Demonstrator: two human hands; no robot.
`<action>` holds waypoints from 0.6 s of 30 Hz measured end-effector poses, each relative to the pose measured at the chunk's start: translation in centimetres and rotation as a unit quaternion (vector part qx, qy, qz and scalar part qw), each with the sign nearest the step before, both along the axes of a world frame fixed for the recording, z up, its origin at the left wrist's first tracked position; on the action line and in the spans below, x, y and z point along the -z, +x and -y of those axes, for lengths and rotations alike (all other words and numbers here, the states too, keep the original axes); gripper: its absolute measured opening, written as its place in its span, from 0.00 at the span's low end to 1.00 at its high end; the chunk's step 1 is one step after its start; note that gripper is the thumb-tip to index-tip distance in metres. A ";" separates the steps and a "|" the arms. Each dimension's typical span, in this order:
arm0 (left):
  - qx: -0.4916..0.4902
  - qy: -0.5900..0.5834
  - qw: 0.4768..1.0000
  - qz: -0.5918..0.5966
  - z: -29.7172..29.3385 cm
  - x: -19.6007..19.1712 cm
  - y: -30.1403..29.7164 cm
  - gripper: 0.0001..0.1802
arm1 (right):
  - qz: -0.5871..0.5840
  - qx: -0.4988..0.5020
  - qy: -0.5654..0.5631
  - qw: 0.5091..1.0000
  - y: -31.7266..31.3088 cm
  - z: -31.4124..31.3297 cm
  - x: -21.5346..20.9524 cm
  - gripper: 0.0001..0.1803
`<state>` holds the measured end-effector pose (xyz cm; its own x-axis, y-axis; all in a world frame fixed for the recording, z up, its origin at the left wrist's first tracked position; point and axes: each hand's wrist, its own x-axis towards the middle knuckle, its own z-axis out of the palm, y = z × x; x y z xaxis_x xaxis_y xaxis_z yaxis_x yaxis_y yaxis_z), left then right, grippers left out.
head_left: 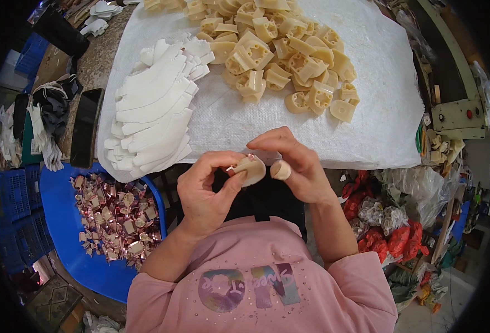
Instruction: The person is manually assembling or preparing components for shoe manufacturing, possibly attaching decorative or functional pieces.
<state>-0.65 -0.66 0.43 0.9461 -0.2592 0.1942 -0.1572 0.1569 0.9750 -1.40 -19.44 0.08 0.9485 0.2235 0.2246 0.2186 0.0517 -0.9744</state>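
Observation:
My left hand (205, 186) pinches a beige moulded plastic piece (255, 171) between thumb and fingers, just off the table's near edge. A small shiny pink metallic part (250, 157) shows against that piece, partly hidden by the fingers. My right hand (300, 169) is beside it with fingers apart and holds nothing. Its thumb wears a beige wrapping (281, 170). Beyond the hands lies a heap of similar beige moulded pieces (250, 55), hollow with holes. Left of that heap, flat white curved pieces (150, 111) are stacked overlapping.
A white woven sheet (378, 111) covers the table. At lower left a blue tub (89, 272) holds many shiny pink metallic parts (117, 216). A dark phone (86, 127) lies at the table's left side. Red and clear plastic bags (405, 238) sit on the right.

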 end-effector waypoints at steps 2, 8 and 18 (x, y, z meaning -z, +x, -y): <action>0.018 -0.011 1.000 -0.011 0.2 0.1 0.0 0.07 | -0.001 -0.006 -0.026 1.000 -0.3 -0.8 -0.3 0.13; 0.000 -0.058 0.996 -0.072 1.1 -0.2 -0.3 0.06 | 0.046 0.092 -0.069 0.992 -0.5 -2.3 -0.1 0.09; -0.007 0.137 0.979 0.153 0.9 -0.6 0.1 0.07 | 0.178 0.146 -0.182 0.956 -0.7 -2.0 -0.5 0.07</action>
<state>-0.57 -1.57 1.08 0.8583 -0.3277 0.3948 -0.4490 -0.1076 0.8870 -2.08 -17.48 0.55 0.8600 0.0848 0.5031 0.4932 -0.3905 -0.7773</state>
